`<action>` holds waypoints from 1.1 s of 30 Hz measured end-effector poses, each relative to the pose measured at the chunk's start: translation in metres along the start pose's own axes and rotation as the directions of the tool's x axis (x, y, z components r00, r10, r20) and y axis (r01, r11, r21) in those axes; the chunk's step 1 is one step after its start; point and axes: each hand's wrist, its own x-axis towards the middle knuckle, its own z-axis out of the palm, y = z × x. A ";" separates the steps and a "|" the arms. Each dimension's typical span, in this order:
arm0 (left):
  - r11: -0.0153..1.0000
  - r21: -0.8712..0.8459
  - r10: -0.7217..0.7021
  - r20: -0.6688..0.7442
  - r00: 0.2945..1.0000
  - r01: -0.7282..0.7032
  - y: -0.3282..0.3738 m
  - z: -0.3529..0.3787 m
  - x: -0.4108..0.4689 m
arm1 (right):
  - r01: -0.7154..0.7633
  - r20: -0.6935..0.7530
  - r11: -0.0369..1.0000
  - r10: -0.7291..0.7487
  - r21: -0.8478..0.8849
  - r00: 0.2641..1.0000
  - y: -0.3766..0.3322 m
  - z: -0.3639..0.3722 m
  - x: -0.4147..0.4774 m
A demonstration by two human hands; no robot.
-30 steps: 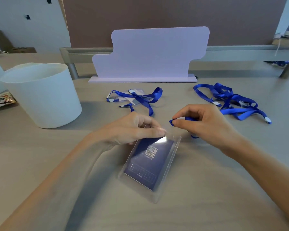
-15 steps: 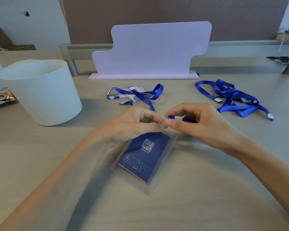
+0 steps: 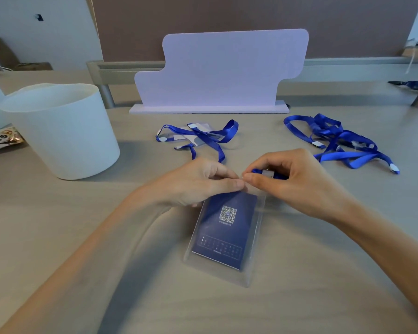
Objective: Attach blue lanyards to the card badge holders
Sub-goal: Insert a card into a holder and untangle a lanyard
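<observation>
A clear plastic badge holder with a dark blue QR-code card inside lies on the table in front of me. My left hand pinches its top edge. My right hand grips the clip end of a blue lanyard right at that top edge, fingertips of both hands touching. The slot of the holder is hidden under my fingers. A second blue lanyard with clear holders lies behind my hands. A heap of loose blue lanyards lies at the right.
A white bucket stands at the left, with a panda-print packet beside it. A pale lilac standing board is at the back of the table, before a grey rail.
My right hand brought the lanyard end left to the holder's top edge until it met my left fingertips. The holder turned to lie more straight towards me.
</observation>
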 end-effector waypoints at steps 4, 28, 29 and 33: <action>0.997 -0.066 0.024 -0.046 0.999 -0.027 0.002 -0.001 0.001 | -0.104 0.046 0.978 0.097 0.179 0.994 -0.002 -0.006 0.000; 0.995 -0.030 0.091 -0.009 0.996 -0.091 -0.010 0.004 0.009 | -0.087 0.042 0.967 0.100 -0.238 0.994 -0.006 -0.002 0.000; 0.995 -0.038 0.088 -0.003 0.996 -0.088 -0.010 0.004 0.008 | -0.090 0.049 0.969 0.103 -0.231 0.993 -0.006 -0.002 0.000; 0.996 -0.043 0.084 -0.003 0.996 -0.084 -0.009 0.007 0.008 | -0.091 0.067 0.972 0.108 -0.218 0.992 -0.006 -0.003 -0.001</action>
